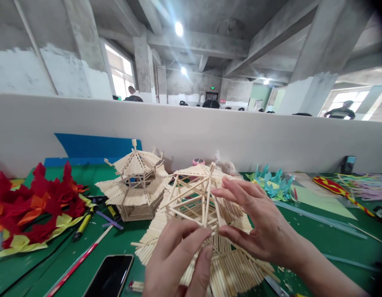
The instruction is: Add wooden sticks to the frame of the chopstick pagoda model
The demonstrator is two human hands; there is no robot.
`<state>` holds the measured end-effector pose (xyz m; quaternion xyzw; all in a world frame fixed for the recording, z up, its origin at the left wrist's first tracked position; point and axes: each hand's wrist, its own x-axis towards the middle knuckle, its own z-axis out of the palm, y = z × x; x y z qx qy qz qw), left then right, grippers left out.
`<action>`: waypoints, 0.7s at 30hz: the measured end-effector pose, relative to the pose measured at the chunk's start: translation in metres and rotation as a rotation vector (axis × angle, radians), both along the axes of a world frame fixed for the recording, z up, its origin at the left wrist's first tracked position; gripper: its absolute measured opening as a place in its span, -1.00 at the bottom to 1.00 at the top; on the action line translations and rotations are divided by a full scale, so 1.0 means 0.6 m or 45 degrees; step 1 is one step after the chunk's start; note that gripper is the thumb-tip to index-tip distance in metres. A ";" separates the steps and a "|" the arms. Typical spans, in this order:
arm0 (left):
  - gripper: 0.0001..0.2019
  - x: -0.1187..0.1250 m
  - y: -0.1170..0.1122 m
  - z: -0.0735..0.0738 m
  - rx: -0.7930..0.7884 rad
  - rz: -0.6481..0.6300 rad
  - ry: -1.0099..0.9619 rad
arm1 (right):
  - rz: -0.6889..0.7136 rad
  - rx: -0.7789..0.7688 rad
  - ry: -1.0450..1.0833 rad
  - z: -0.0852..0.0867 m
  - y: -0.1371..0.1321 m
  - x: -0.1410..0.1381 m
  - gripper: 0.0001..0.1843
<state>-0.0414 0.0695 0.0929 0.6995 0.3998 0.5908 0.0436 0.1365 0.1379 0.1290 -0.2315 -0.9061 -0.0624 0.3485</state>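
A pavilion model of thin wooden sticks (237,270) stands in front of me, its upper roof partly an open frame and partly covered with sticks. My left hand (181,260) is at the front of the frame, thumb and index finger closed on a small stick, of which only a pale end shows. Across from it, my right hand (258,222) has its fingers apart, the fingertips by the roof's right side and the thumb near the left fingertips. Behind to the left is a second, two-tiered stick pavilion (137,181) with both roofs covered.
Red and orange paper shapes (39,206) lie at left. Near me are a phone (110,276) and a red-and-white strip (82,258). Blue paper shapes (271,183), pale strips (320,216) and a red-and-yellow ornament (329,186) lie at right. A white partition (191,128) closes the back.
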 end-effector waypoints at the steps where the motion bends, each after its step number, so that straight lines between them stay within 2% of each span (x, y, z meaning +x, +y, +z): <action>1: -0.69 -0.003 0.006 -0.001 0.037 0.017 0.107 | -0.013 0.010 -0.017 -0.001 0.001 -0.002 -0.18; 5: -0.68 -0.007 0.023 0.000 0.120 0.121 0.362 | -0.033 0.028 -0.059 0.000 0.005 -0.007 -0.22; 9: -0.69 -0.002 0.033 0.001 0.110 0.186 0.527 | -0.063 0.057 -0.096 0.003 0.005 -0.008 -0.34; 14: -0.70 0.001 0.040 -0.002 0.097 0.194 0.564 | -0.071 0.074 -0.125 0.005 0.005 -0.009 -0.37; 21: -0.71 0.003 0.042 -0.006 0.096 0.159 0.512 | 0.027 0.016 -0.029 0.003 0.002 -0.001 -0.24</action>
